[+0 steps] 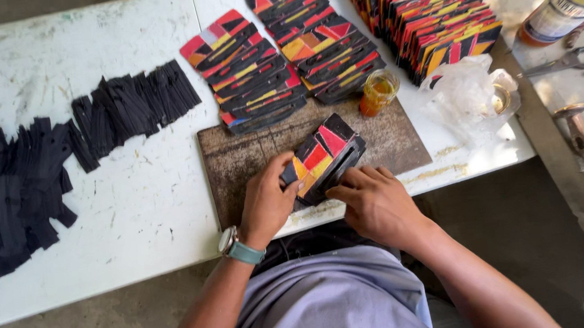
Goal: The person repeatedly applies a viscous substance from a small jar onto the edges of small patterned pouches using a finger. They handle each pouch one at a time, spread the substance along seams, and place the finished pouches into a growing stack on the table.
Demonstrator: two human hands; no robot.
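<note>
Closest to me is my lap in a pale lilac shirt [330,300], then both hands up on the worn brown board [236,165] on the scuffed white table [135,197]. My left hand [267,204], teal-strapped watch [237,248] on the wrist, grips the near end of a flat black piece with red, orange and yellow patches [322,156]. My right hand [375,202] presses its fingertips onto the dark edge strip, not clenched. Just past the board sits a small glass jar of amber liquid [378,91], with rows of the same colourful pieces [276,54] behind and loose black strips [61,147] piled off left.
</note>
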